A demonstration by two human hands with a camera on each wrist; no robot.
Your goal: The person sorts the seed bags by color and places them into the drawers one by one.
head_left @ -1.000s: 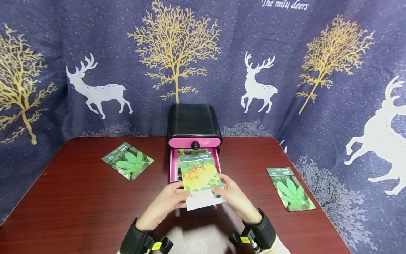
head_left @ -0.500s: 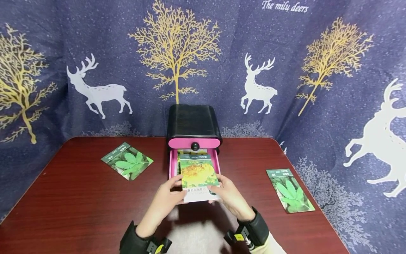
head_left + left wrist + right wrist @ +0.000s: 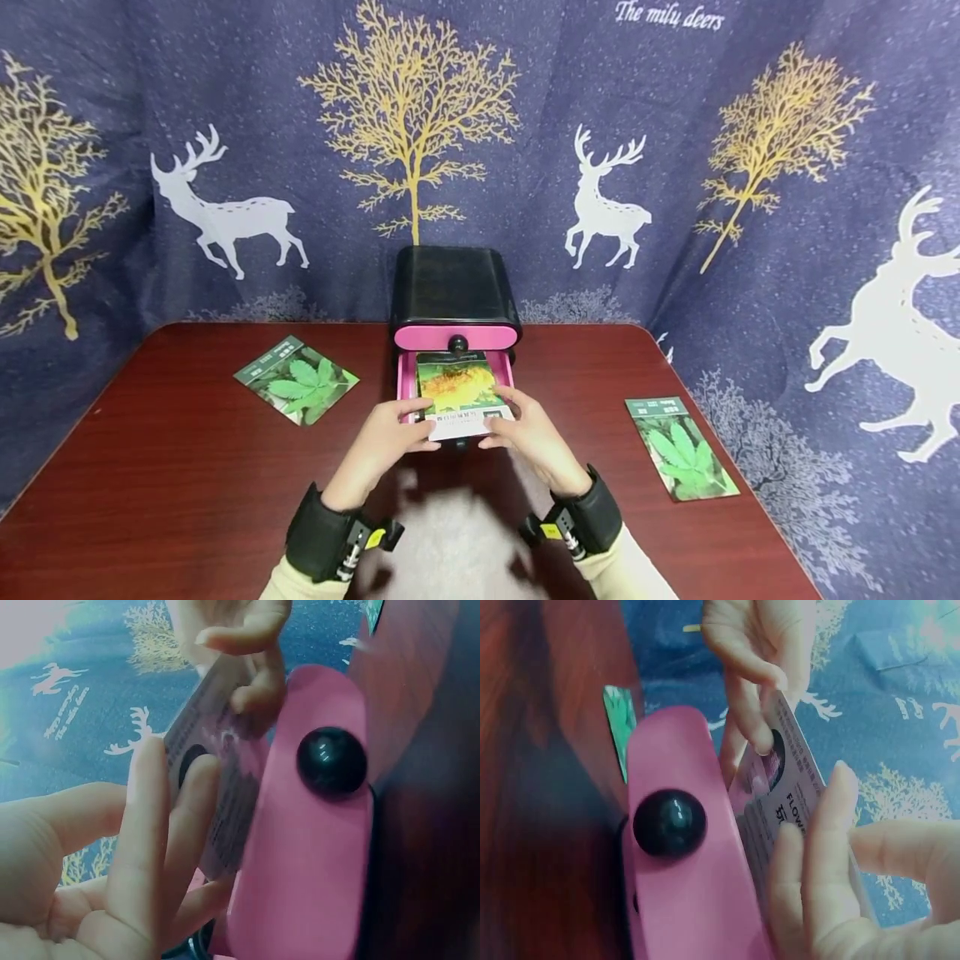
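A seed packet with a yellow flower picture and a white lower strip (image 3: 459,390) lies tilted over the pulled-out lower drawer (image 3: 406,382) of a small black and pink chest (image 3: 453,285). My left hand (image 3: 385,440) pinches its left near corner, and my right hand (image 3: 529,435) pinches the right one. In the right wrist view the printed back of the packet (image 3: 769,802) stands just behind the pink drawer front (image 3: 697,900) with its black knob (image 3: 670,823). Whatever lies in the drawer beneath the packet is mostly hidden.
A green leaf packet (image 3: 300,382) lies on the red-brown table (image 3: 187,467) left of the chest. Another leaf packet (image 3: 684,450) lies near the right edge. The upper drawer (image 3: 420,337) is closed. A blue deer-patterned cloth (image 3: 525,167) hangs behind.
Both hands have moved forward and lowered the flower packet into line with the open drawer. It now covers most of the drawer's opening. The leaf packets have stayed in place.
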